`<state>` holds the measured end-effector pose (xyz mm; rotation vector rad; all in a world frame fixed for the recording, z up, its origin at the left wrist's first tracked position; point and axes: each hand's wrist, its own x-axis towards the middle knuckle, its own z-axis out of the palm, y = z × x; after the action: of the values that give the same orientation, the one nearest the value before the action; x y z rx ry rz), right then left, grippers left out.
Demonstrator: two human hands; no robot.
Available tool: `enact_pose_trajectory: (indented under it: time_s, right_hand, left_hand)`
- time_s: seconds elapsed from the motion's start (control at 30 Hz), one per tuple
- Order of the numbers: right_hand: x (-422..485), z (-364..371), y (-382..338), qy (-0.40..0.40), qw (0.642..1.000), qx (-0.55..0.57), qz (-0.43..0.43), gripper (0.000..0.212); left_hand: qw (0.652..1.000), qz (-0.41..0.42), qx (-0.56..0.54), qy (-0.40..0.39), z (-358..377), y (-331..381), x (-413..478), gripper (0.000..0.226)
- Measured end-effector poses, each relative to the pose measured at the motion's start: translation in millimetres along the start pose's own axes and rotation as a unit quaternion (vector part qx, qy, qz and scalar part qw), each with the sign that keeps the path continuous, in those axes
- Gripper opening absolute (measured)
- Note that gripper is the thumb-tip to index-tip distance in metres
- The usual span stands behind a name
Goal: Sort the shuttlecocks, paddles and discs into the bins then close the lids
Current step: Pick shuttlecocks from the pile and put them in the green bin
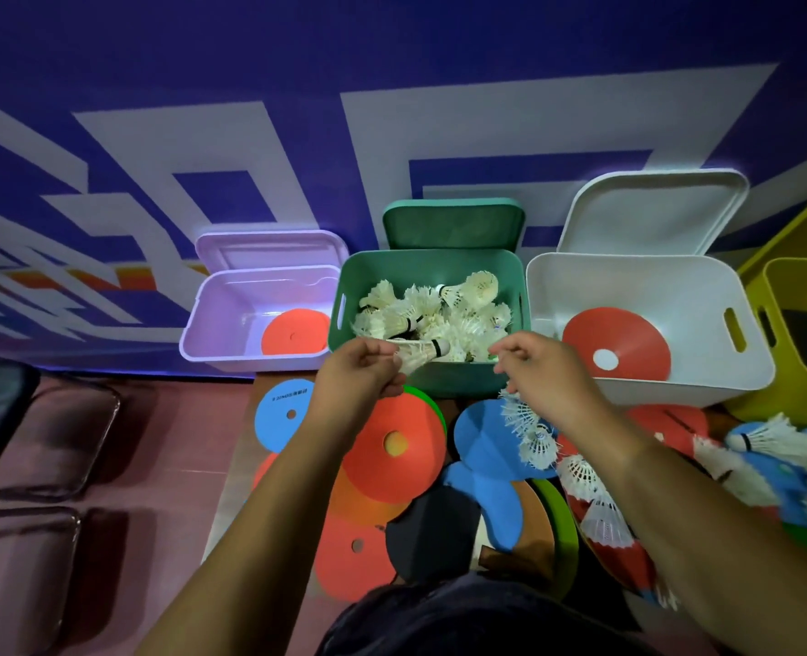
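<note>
Four bins are counted along a blue-and-white wall (297,49): lilac bin (221,314), green bin (432,258), white bin (628,281), yellow bin (804,286). One orange disc (295,331) is noted in the lilac bin and one red disc (617,343) in the white bin. More items are strewn on a brown table (231,490). One shuttlecock (420,355) is pinched by the left hand (359,371) over the green bin's near rim. The right hand (543,371) is raised alongside with its fingers curled; whether it holds anything cannot be told.

One white shuttlecock (420,355) lies sideways, cork right, pinched just above the green bin (458,383), and that bin's heaped with more! Orange discs (382,475) and a blue paddle (479,442) crowd the desk; lids (453,224) stand open.
</note>
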<state>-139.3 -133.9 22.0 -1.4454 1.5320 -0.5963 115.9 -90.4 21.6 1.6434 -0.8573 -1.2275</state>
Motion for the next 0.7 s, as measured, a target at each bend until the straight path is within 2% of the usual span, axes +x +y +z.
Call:
enact_pose_trajectory:
  time_s: [0.13,0.3,0.5,0.7]
  right_hand:
    - [-11.8,-5.3,9.3,-0.002,1.0,-0.002,0.006,0.022]
    - [-21.1,-14.8,15.8,0.003,1.0,0.0,0.012,0.021]
    - [-33.8,-22.9,30.5,0.021,1.0,0.007,0.008,0.021]
    - [-42.4,-18.4,52.2,0.058,0.997,0.029,0.032,0.023]
  left_hand:
    - [1.0,0.02,-0.011,-0.001,14.9,19.3,24.0,0.007]
    - [0.999,0.0,-0.019,-0.043,44.8,29.9,49.4,0.049]
    - [0.998,-0.04,0.018,-0.055,55.2,7.3,35.8,0.019]
    - [0.991,-0.052,0.098,-0.077,51.4,-22.1,2.4,0.014]
